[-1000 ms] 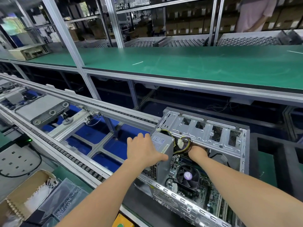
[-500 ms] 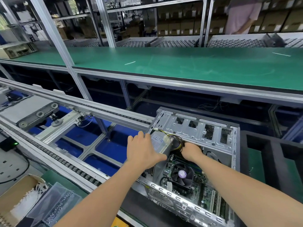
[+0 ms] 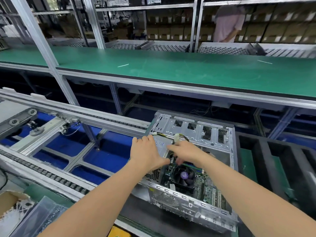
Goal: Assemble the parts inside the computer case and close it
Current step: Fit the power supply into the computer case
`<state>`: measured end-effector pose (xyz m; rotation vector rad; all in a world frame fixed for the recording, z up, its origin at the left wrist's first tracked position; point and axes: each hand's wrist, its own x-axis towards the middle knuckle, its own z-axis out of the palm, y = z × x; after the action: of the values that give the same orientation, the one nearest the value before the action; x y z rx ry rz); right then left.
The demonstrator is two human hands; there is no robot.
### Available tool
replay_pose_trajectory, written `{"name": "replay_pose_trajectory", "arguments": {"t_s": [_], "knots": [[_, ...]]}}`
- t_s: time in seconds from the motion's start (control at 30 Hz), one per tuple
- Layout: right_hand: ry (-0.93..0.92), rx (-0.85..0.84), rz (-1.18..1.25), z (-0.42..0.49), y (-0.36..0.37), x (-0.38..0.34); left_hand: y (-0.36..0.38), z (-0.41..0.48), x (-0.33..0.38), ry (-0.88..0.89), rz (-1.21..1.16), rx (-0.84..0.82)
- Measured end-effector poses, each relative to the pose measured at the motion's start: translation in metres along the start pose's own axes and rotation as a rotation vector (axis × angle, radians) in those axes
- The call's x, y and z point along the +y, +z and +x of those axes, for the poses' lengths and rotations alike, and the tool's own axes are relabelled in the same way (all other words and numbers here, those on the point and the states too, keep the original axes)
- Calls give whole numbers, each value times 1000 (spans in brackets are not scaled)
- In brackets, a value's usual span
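Yellow cables (image 3: 183, 138) apparently overlie power supply (image 3: 161, 145); fan (image 3: 183, 175) nearby.

Left hand (image 3: 147, 153) palm down, fingers (image 3: 150, 139) spread, right hand (image 3: 187, 152) beside it, blurred, perhaps relaxed
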<state>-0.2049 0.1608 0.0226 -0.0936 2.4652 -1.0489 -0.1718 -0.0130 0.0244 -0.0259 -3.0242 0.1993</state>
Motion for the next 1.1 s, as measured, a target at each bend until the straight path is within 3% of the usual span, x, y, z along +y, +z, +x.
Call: {"name": "replay_pose_trajectory", "arguments": {"t_s": [0.1,0.2,0.3,0.4,0.5,0.57,0.7,0.83,1.1], "knots": [[87,-85,437,1,22,-1,2,-4,-7,-6,-109,-41],[96,-122,685,-1,42,-1,-2,-5,-21,-31,-261,-71],[95,-96,752,-4,49,2,-1,-6,-39,-72,-514,-99],[123,-59,716,-6,51,4,12,-8,-58,-249,-845,-107],[152,-70,685,-3,56,0,26,-10,-72,-402,-1308,-381],[158,-71,657,-3,59,-5,30,-12,-77,-488,-1459,-583],[161,38,560,1,66,-10,31,-11,-80,-410,-1424,-711],[155,144,465,12,76,-9,33,-11,-80,-412,-1465,-700],[173,263,509,38,81,3,37,-8,-76,-377,-1491,-623]]}}
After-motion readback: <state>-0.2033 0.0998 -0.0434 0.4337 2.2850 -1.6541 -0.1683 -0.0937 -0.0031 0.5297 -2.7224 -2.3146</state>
